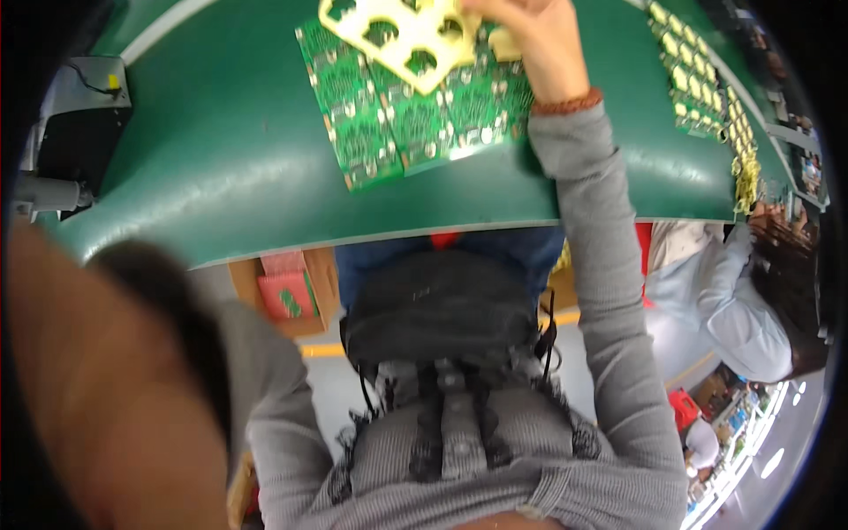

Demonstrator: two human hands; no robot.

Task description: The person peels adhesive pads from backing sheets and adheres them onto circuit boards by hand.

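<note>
Handling a yellow perforated plate (408, 34) over the circuit-board panel (362, 146), far centre, seems the step in hand; the next move calls for a steady grip. The right hand (546, 44) appears to pinch the plate's edge; the blurred left hand (110, 389) shows no readable finger pose. Near left, a cardboard box (326, 281) holds a red-pink packet (274, 298).
</note>
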